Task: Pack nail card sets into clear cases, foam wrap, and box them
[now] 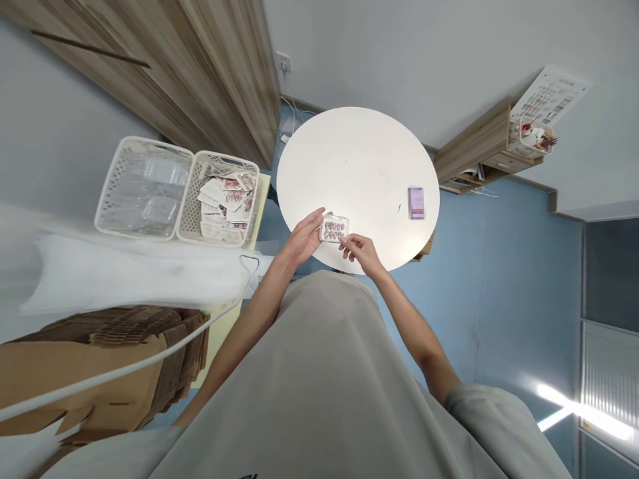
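Note:
A small clear box [334, 229] shows two rows of dark reddish, nail-shaped pieces, like a set of press-on nails. It is held over the near edge of a round white table. My left hand [305, 238] holds its left side, with the fingers stretched along and behind it. At the box's lower right corner, my right hand [358, 249] has its thumb and index finger pinched together, touching the edge. The other right fingers are curled in. Whether the fingertips pinch anything besides the box is too small to tell.
On the round table [349, 153], a blurred purple-pink packet [416, 203] lies at right. To the left stand a white basket of clear plastic packages [164, 176] and a basket of printed cards [224, 206]. Folded cardboard boxes [124, 372] and white foam wrap [134, 273] lie nearer.

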`<state>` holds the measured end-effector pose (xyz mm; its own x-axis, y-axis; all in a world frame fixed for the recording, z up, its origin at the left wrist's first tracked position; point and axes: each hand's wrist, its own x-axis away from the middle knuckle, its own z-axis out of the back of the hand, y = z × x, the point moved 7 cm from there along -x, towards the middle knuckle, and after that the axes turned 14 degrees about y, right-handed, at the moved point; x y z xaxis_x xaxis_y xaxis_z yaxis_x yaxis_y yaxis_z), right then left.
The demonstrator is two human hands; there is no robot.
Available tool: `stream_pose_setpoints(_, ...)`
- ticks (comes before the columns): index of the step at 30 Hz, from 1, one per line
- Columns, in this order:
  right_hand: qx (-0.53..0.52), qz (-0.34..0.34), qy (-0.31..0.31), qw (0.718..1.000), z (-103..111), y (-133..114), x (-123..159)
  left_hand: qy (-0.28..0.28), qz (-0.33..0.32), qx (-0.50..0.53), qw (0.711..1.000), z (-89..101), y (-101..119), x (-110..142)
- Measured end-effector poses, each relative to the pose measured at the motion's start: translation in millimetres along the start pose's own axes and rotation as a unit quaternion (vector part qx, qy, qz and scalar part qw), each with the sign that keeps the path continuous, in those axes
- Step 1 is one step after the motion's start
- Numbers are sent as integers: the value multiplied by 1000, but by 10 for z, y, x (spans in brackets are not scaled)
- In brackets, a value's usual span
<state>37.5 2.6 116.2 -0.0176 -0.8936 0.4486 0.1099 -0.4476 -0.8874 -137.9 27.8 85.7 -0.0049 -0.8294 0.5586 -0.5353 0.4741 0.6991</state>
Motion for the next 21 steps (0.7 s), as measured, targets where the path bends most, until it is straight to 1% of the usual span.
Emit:
stream_pose_setpoints(3,1,-4,25,1000,41,27,-35,14,14,-92,996,109,-66,3)
stream_pose_setpoints(6,-1,-7,32,999,63,74,-70,26,23,-180,983,212,-158,7)
stream_pose_setpoints(8,0,-8,30,1000,63,105,-84,38,10,-208,977,254,-182,0)
stream_pose_setpoints(13,20,-12,18,1000,30,222,-157,73,-14,-240,968,317,-169,-27)
stream_pose_setpoints(15,25,-18,11,999,-8,318,-250,100,-22,-251,962,376,-180,-61)
stream_pose_setpoints(17,39,-36,-3,999,-80,465,-389,136,-31,-271,953,474,-235,-132)
stream_pose_setpoints(19,66,-73,-17,995,-179,662,-551,172,-33,-296,939,604,-346,-246)
stream_pose_setpoints(21,85,-120,-11,989,-274,864,-705,202,-18,-320,926,755,-503,-389)
